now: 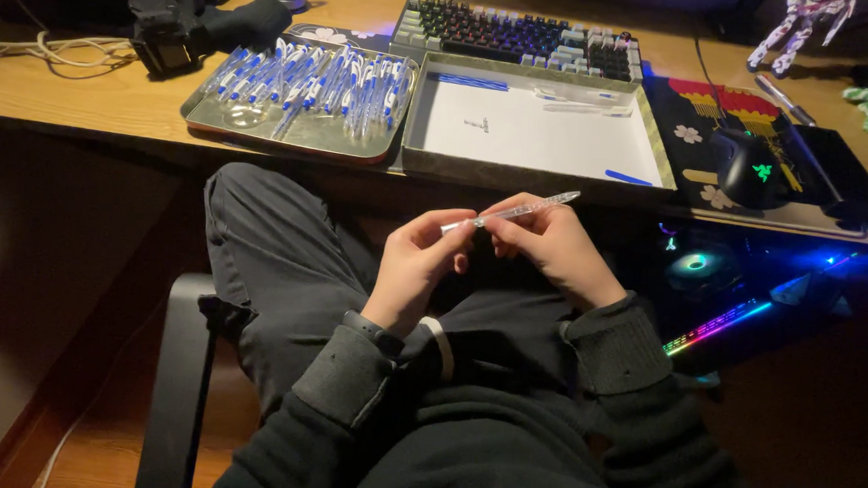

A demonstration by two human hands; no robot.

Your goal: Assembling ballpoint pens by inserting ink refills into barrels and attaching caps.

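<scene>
Two hands meet over the lap, just near of the bench [92, 107] edge, sharing one clear pen barrel [512, 213]. Left hand [414, 267] pinches the barrel's left end between thumb and fingertips, fingers curled nearly closed. Right hand [554, 248] pinches it around mid-length, also nearly closed, with the far tip sticking out up-right past the fingers. Barrel is tilted, right end higher; held at both ends like this, likely to steady it for fitting or pulling a part. Can't tell whether a refill sits inside, too small.

On the bench, far left of the hands, a metal tray [203, 119] holds a heap of pens [315, 81], clear with blue parts, lying roughly parallel; looks like a stock pile kept within reach. Just right of it and touching, a shallow box [415, 104] with a white floor: a row of blue pieces [470, 82] along its far left wall, a few clear pieces [578, 103] at far right, one blue piece [629, 178] near the right front. Parts seem sorted by kind.

Beyond the box, a keyboard [518, 30]. Right of the box, a mouse [752, 169] on a patterned mat [689, 109]. Far left, a dark strap-and-device bundle [187, 24] and cord [56, 48]. Lit gear glows under the bench at right.
</scene>
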